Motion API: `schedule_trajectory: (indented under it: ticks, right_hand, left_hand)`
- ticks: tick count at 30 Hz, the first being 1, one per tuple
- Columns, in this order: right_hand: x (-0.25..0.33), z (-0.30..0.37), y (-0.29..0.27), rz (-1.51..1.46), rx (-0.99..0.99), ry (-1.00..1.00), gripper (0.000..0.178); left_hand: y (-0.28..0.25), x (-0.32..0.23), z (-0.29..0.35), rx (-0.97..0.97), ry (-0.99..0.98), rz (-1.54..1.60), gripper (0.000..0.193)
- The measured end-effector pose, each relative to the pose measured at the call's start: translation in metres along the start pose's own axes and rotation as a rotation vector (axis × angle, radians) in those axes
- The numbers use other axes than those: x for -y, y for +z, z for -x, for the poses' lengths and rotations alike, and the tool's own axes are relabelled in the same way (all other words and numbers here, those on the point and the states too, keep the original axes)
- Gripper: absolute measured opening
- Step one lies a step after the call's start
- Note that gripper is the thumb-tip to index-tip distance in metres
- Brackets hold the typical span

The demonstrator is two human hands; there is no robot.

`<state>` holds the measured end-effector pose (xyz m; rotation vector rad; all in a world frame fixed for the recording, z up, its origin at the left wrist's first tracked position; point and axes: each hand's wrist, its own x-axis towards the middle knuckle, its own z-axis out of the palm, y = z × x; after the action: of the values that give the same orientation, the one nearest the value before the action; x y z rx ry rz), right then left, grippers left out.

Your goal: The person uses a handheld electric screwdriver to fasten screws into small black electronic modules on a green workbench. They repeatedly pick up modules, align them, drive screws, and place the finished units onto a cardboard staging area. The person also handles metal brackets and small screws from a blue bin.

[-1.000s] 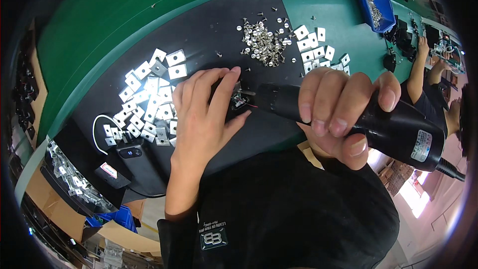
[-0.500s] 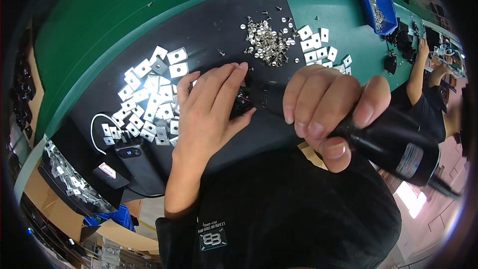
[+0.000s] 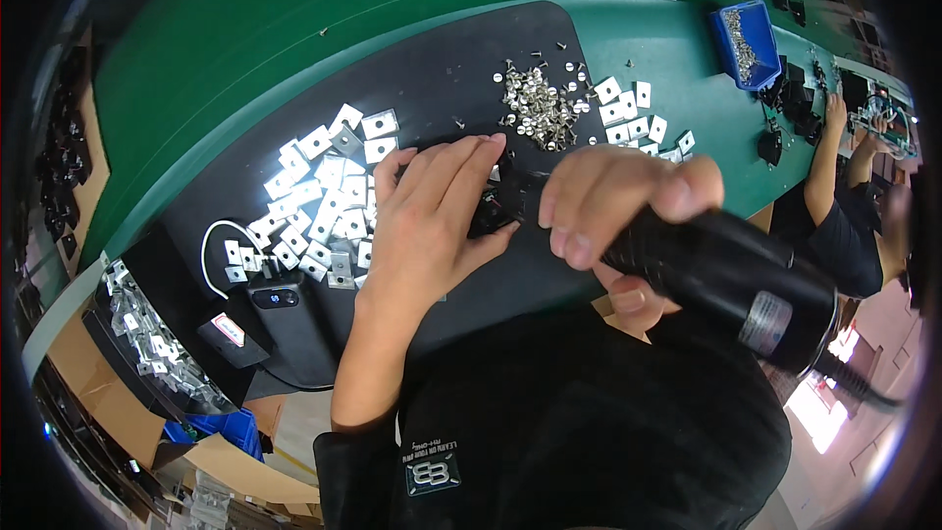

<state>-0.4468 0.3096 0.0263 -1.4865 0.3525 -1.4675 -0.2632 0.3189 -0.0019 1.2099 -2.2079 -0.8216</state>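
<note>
My left hand [image 3: 424, 211] is closed around a small black plastic part [image 3: 494, 213] with a bit of wiring inside; much of it is hidden under the fingers. My right hand [image 3: 628, 201] grips a black corded electric screwdriver [image 3: 721, 270], held aslant with its nose at the part. Its tip is hidden. Left of my left hand lies a spread of square metal plates [image 3: 329, 196] with holes. A heap of silvery screws [image 3: 542, 110] sits beyond my hands on the black mat [image 3: 432, 64].
More metal plates [image 3: 625, 110] lie right of the screws. A blue bin [image 3: 775, 44] of screws stands at the far right, near a co-worker's arm [image 3: 822, 167]. A black power bank [image 3: 289, 309] with a white cable and a box of metal pieces [image 3: 162, 344] are at left.
The view has shifted, so the bench appears lower and a black housing shows at the top. My right hand and the screwdriver have turned slightly; my left hand keeps its hold.
</note>
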Motion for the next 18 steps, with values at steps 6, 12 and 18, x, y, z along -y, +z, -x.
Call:
schedule_trajectory:
  ticks: [6, 12, 18]
  right_hand:
    - [0.031, -0.009, -0.007, -0.245, -0.350, 0.015, 0.050]
    - [0.012, 0.006, -0.021, -0.098, -0.506, 0.115, 0.055]
    - [-0.003, 0.009, -0.019, -0.099, -0.542, 0.153, 0.055]
  left_hand:
    - [-0.001, -0.003, 0.005, 0.000, 0.021, -0.033, 0.073]
    - [0.010, -0.009, 0.016, 0.050, 0.074, -0.034, 0.072]
    - [-0.004, -0.011, 0.019, 0.024, 0.052, -0.102, 0.073]
